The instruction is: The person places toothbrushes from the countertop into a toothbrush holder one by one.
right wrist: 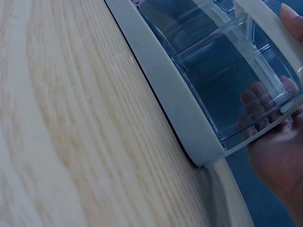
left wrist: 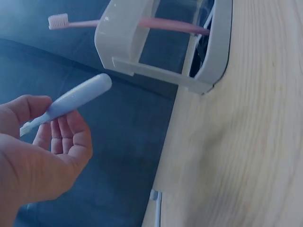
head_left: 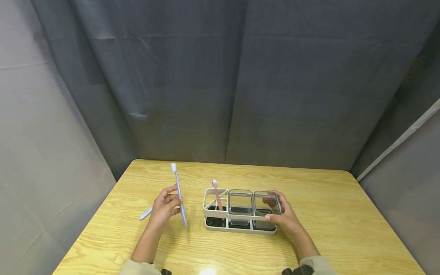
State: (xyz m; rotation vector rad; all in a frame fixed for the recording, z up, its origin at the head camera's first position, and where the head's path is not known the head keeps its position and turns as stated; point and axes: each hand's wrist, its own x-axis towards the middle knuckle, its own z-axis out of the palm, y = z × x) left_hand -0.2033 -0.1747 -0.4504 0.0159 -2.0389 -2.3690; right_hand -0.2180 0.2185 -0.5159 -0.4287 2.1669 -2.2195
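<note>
My left hand [head_left: 166, 208] pinches a blue toothbrush [head_left: 181, 206] near the middle, bristles up and handle end down, a little left of the holder. In the left wrist view its thick handle [left wrist: 80, 97] points toward the holder. My right hand [head_left: 284, 215] grips the right end of a white toothbrush holder [head_left: 216, 212], thumb in front and fingers behind. Two clear cups [head_left: 240, 202] sit in its middle and right sections. A pink toothbrush [head_left: 218, 194] leans upright in the divided left section. The right wrist view shows fingers through the clear cup [right wrist: 218, 80].
A second blue toothbrush [head_left: 146, 213] lies on the wooden table [head_left: 330, 214], partly hidden behind my left hand. Grey curtains [head_left: 185, 84] hang behind the table and along both sides.
</note>
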